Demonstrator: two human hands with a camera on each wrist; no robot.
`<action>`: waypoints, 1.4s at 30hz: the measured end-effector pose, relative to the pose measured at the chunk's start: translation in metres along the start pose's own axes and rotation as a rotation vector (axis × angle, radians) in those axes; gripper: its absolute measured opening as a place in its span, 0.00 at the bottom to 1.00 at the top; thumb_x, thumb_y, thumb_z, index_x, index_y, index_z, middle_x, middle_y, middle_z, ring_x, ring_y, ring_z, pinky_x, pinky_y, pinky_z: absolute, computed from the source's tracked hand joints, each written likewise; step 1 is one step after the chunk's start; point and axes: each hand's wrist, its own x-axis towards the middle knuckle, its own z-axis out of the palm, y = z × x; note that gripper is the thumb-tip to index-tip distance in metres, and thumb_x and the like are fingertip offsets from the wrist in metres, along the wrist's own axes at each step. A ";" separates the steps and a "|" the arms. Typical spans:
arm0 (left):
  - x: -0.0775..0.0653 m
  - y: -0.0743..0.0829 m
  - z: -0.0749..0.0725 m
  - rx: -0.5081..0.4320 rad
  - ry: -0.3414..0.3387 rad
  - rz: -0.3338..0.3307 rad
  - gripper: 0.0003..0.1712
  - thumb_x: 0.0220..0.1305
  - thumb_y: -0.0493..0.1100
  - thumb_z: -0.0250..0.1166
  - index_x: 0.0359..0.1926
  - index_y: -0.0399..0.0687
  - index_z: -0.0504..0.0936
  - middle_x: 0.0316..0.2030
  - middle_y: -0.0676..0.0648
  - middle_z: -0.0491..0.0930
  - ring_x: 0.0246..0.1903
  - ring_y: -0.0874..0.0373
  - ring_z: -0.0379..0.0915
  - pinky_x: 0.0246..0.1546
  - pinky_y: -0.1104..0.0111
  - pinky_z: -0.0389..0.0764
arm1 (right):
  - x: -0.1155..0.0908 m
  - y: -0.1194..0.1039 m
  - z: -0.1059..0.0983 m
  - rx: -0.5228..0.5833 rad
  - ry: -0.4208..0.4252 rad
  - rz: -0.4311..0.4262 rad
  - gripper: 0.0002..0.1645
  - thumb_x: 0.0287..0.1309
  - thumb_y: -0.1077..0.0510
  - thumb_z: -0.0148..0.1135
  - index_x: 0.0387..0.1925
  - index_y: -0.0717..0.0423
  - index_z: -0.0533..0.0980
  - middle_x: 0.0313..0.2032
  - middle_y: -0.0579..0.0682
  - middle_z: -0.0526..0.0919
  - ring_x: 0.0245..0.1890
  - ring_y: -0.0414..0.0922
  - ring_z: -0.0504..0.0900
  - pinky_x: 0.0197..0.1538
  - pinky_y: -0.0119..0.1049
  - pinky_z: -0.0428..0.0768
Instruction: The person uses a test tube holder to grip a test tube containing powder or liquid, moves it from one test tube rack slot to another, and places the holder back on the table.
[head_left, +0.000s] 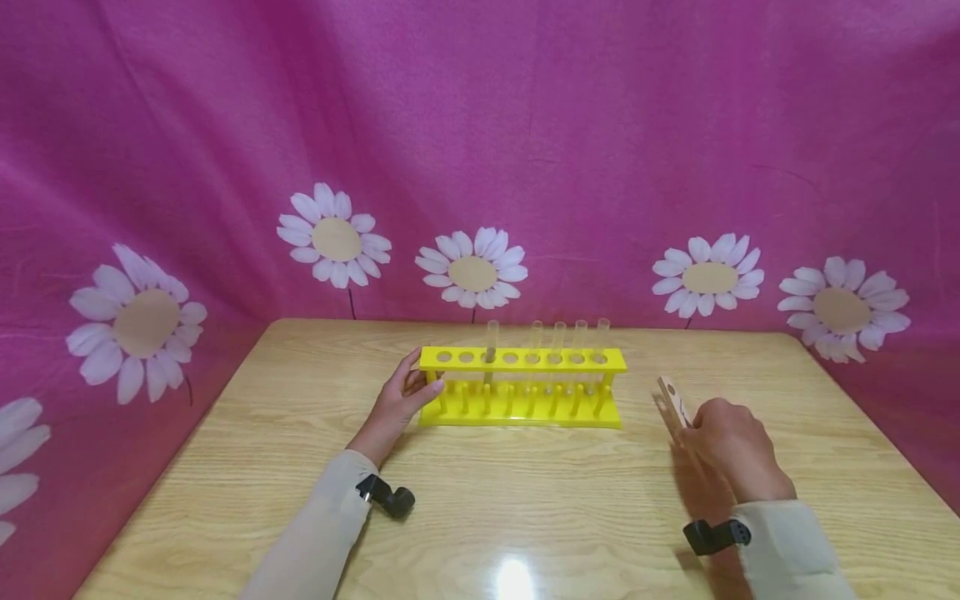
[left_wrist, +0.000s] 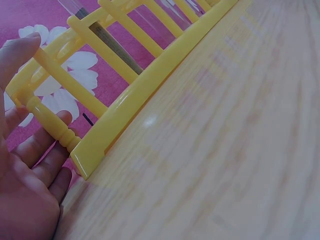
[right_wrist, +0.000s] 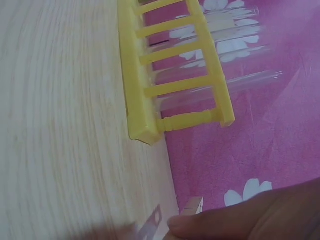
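A yellow test tube rack [head_left: 522, 360] stands upright on the table. My left hand [head_left: 397, 407] grips its left end, thumb at the front and fingers around the end post [left_wrist: 52, 122]. One test tube [head_left: 492, 335] in the third hole from the left holds something dark and greyish, seen through the rack in the left wrist view. Several clear test tubes [head_left: 581, 333] stand in the holes on the right half. To the right of the rack, my right hand [head_left: 733, 442] holds a wooden test tube clamp [head_left: 675, 402], its tip pointing away from me and raised over the table.
The wood-grain table [head_left: 480, 492] reaches back to a magenta cloth [head_left: 585, 150] with large white flowers, which hangs behind and along the sides. A black camera is strapped to each wrist over a light sleeve [head_left: 795, 542].
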 end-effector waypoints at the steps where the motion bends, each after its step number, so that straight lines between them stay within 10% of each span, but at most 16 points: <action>1: 0.000 0.000 0.000 0.000 0.002 -0.002 0.43 0.67 0.47 0.63 0.76 0.57 0.50 0.63 0.46 0.70 0.66 0.51 0.62 0.66 0.57 0.62 | 0.000 0.000 0.001 0.001 -0.009 0.001 0.13 0.56 0.57 0.64 0.31 0.67 0.81 0.22 0.53 0.75 0.24 0.49 0.71 0.23 0.37 0.68; 21: -0.001 0.003 -0.003 0.020 -0.008 -0.037 0.44 0.66 0.50 0.63 0.76 0.62 0.48 0.67 0.46 0.65 0.68 0.51 0.58 0.68 0.58 0.59 | 0.001 -0.005 0.014 0.060 -0.072 -0.057 0.13 0.50 0.58 0.69 0.22 0.64 0.77 0.18 0.50 0.70 0.19 0.46 0.69 0.22 0.34 0.67; 31: -0.014 0.029 0.003 0.025 -0.036 -0.062 0.47 0.65 0.52 0.64 0.76 0.58 0.47 0.68 0.43 0.63 0.69 0.50 0.57 0.67 0.60 0.61 | 0.002 -0.004 0.015 0.017 -0.103 -0.038 0.14 0.52 0.56 0.69 0.26 0.65 0.77 0.20 0.52 0.72 0.21 0.46 0.71 0.24 0.35 0.68; 42: 0.000 0.001 -0.001 -0.010 0.000 -0.025 0.44 0.67 0.48 0.63 0.76 0.61 0.48 0.64 0.43 0.69 0.66 0.50 0.60 0.67 0.57 0.60 | 0.001 -0.007 0.013 0.033 -0.123 -0.030 0.16 0.54 0.56 0.69 0.31 0.67 0.76 0.23 0.53 0.75 0.23 0.48 0.72 0.25 0.36 0.73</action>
